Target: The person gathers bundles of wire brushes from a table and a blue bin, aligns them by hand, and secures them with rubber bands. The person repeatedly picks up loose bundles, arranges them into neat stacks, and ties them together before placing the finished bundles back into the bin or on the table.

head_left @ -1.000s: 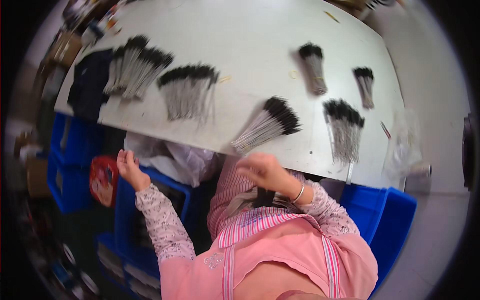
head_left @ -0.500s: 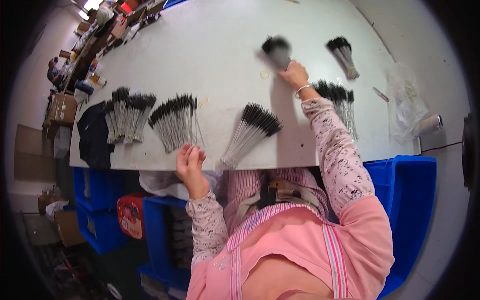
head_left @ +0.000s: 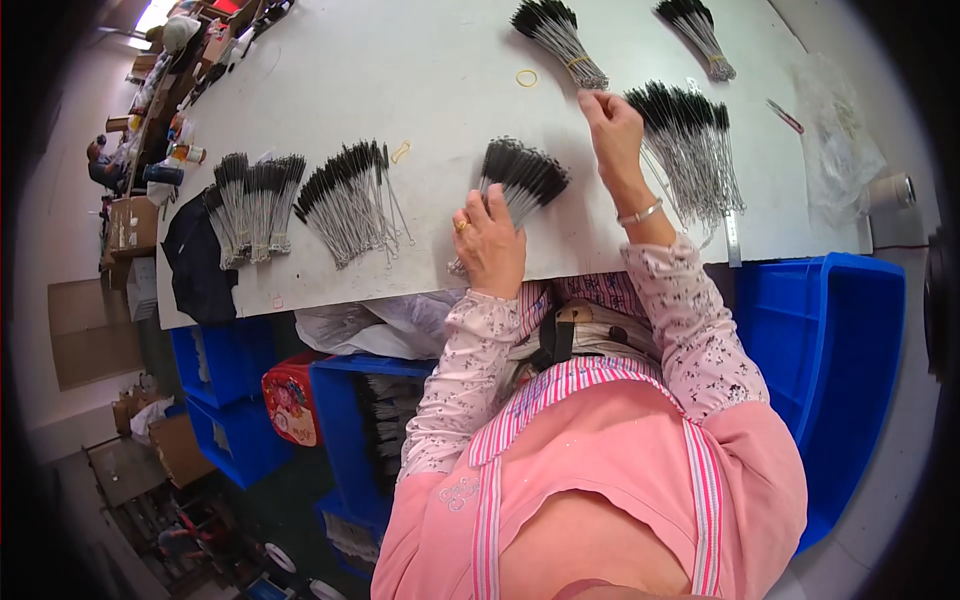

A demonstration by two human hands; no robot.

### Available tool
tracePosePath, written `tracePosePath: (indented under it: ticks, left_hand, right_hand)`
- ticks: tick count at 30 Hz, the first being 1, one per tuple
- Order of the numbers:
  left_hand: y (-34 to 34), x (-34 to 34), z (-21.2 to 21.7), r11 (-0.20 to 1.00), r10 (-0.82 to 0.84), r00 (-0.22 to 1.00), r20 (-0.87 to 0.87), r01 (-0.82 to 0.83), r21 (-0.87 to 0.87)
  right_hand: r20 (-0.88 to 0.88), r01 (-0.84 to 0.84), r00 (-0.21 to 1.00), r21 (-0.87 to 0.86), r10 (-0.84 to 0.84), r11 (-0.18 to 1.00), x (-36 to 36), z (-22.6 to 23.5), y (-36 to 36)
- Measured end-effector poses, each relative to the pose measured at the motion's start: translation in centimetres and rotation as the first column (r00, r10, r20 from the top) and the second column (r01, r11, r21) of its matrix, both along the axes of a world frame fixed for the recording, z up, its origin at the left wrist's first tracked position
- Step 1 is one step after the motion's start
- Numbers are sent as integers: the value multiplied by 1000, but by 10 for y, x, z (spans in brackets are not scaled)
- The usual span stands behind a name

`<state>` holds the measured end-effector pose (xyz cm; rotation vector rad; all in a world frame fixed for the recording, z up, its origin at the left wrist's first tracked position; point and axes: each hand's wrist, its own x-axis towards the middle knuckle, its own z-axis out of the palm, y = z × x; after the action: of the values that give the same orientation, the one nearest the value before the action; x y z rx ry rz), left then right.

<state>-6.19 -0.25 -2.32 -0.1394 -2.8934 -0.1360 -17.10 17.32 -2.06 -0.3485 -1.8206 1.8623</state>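
Note:
My left hand [head_left: 488, 240] is closed over the stems of a fanned bunch of thin wire brushes [head_left: 525, 175] at the table's near edge; the black bristle ends point away from me. My right hand [head_left: 614, 130] is raised over the table with fingers curled and pressed together; what they hold, if anything, I cannot make out. Just beyond its fingertips lies a bundle of brushes bound by a yellow rubber band [head_left: 577, 60]. To its right, loose brushes [head_left: 690, 150] are spread out. A loose yellow rubber band [head_left: 526, 78] lies to its left.
Further brush piles lie left, a loose one [head_left: 350, 205] and a grouped one [head_left: 258, 205], beside dark cloth [head_left: 195, 255]. Another banded bundle [head_left: 700, 38] lies at the far right, with tweezers-like tool [head_left: 785, 116], plastic bag [head_left: 840, 130] and thread spool [head_left: 890, 191]. Blue crates [head_left: 810, 350] stand below the table.
My right hand has put the brush bundle down on the far table and drawn back from it. My left hand has moved right onto the middle bunch. The view has shifted.

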Motion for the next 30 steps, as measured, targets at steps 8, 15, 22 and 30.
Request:
tracePosePath:
  ticks: [8, 15, 22, 30]
  left_hand:
    - [-51, -28, 17, 93, -58, 973, 223, -217, 972]
    - [-33, -2, 34, -451, -321, 921, 221, -354, 820]
    - [-10, 4, 24, -269, -9, 981, 196, -191, 944]
    - [-3, 2, 25, -209, 18, 998, 63, -58, 976]
  right_hand:
    - [211, -311, 883, -406, 419, 859, 79, -19, -44]
    - [45, -502, 763, -587, 645, 635, 92, -9, -74]
    - [6, -301, 789, -868, 615, 395, 95, -10, -74]
    - [-69, -521, 794, -589, 605, 617, 91, -15, -84]
